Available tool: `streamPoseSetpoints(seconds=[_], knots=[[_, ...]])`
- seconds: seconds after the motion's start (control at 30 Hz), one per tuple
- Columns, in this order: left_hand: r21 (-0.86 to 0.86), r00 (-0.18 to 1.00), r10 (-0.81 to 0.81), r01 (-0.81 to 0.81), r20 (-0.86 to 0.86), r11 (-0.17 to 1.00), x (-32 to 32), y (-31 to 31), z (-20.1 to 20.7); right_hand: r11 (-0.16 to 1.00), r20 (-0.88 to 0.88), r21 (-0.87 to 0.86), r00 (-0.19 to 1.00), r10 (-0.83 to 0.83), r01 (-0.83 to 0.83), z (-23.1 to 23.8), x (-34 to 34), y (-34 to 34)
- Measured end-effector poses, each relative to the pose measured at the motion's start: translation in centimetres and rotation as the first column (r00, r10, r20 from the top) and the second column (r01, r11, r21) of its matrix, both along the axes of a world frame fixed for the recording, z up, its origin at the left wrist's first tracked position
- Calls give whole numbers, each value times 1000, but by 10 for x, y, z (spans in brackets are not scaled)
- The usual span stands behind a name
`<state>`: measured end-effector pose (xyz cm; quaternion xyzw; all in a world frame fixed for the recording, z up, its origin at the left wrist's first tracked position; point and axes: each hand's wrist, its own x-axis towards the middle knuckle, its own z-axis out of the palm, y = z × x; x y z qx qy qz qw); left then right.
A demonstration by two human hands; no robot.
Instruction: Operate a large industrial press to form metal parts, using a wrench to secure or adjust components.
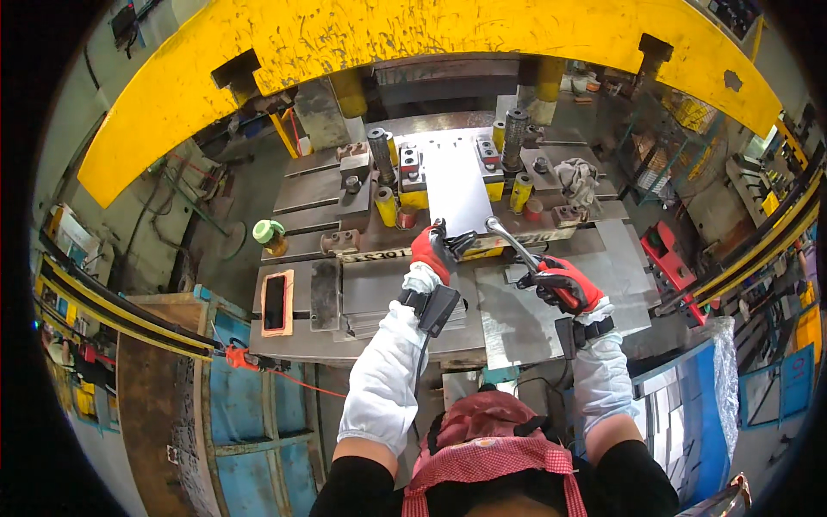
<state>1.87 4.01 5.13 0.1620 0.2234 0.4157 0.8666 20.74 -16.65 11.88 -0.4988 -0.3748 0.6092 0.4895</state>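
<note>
A pale, flat metal sheet (458,185) lies across the die (416,191) in the press, its near end jutting toward me. At that end's left corner is my left hand (438,250), in a red and black glove, its thumb by the corner and fingers along the near edge, closed on the sheet. My right hand (567,284), gloved alike, is closed around the handle of a wrench-like metal tool (514,243). The tool's rounded head points up and left, close to the sheet's right near corner. Any contact between them I cannot tell.
Yellow press beam (448,34) arches overhead. Guide posts (514,138) flank the die. Stacked metal plates (379,302), a phone (275,302) and a green-capped bottle (270,234) are left. A rag (579,179) and red tool (668,258) are right.
</note>
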Motion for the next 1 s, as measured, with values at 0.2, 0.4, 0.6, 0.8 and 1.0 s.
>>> streamPoseSetpoints(seconds=[0.2, 0.4, 0.6, 0.8, 1.0], knots=[[190, 999, -29, 33, -25, 981, 0, 8, -18, 999, -98, -36, 994, -41, 38, -3, 2, 0], [126, 999, 39, -41, 12, 991, -4, 21, -41, 1000, -63, 15, 998, 17, -16, -11, 3, 3], [-38, 992, -57, 61, 112, 997, -4, 15, -23, 994, -21, 89, 998, 60, -57, 1, 0, -5], [56, 977, -121, 113, 176, 992, -4, 18, -34, 995, 120, 96, 993, 4, -16, 0, -3, -4], [-116, 984, -168, 174, 63, 978, -8, 22, -21, 940, 302, 330, 953, -15, -90, -8, 3, -9]])
